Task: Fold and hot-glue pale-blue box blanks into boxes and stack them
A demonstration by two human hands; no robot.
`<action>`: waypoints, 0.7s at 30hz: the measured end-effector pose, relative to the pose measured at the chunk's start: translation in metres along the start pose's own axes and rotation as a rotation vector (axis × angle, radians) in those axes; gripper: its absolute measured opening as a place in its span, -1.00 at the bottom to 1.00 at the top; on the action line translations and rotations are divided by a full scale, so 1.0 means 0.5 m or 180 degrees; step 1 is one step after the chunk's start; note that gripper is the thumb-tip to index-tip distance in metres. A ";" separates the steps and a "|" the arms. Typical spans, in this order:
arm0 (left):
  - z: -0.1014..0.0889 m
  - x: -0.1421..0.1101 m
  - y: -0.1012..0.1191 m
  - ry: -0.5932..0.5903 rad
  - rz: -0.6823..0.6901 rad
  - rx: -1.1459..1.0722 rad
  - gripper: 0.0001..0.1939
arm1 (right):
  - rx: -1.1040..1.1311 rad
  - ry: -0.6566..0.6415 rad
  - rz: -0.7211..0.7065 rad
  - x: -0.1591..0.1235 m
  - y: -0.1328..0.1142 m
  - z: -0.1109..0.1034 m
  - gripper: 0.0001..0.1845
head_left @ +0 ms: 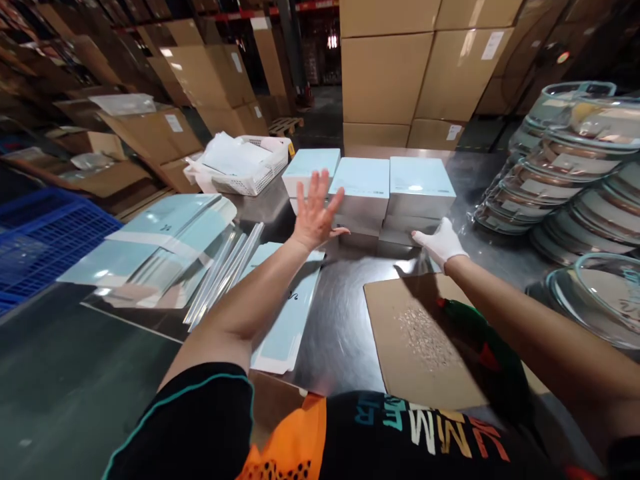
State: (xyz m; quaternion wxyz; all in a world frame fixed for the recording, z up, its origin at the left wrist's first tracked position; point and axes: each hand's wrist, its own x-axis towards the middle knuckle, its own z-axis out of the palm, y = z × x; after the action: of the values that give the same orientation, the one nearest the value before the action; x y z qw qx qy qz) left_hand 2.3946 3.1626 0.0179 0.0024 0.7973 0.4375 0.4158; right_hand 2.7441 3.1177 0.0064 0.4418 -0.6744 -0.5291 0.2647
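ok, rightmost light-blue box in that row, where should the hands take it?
Probably by its two short side walls, coming from the near side. The rightmost box is flat and wide, too broad for one hand across the lid. Its right wall is free, where the gloved right hand already touches the near corner. Its left wall sits tight against the middle box, so slide it rightward first. The left hand hovers open over that row.

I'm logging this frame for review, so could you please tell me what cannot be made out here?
- Head view: print on the light blue boxes is too small to read.
- The left hand covers the front of the middle box.
- The gloved right hand hides its own fingertips, so contact is unclear.
- The stacked glass lids are cut by the right edge.
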 end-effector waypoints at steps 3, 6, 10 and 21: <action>0.029 0.039 0.033 -0.0477 0.0362 -0.0046 -0.04 | 0.0378 -0.0203 0.0100 -0.002 -0.019 0.009 -0.49; 0.044 0.078 0.033 -0.0494 0.0357 -0.0173 -0.14 | 0.0440 -0.0227 0.0136 0.004 -0.015 0.014 -0.58; 0.056 0.108 0.023 -0.0459 0.0401 0.0421 -0.09 | 0.0517 -0.0234 0.0133 0.017 0.007 0.017 -0.61; 0.026 0.072 -0.030 0.0923 -0.1538 0.0267 0.09 | 0.0295 -0.0118 -0.0040 0.045 0.038 0.022 -0.55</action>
State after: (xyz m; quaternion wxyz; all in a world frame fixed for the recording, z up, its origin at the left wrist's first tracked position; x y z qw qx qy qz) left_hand 2.4025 3.2019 0.0278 0.0059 0.6015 0.6275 0.4944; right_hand 2.7509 3.1414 -0.0127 0.4643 -0.6449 -0.5285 0.2986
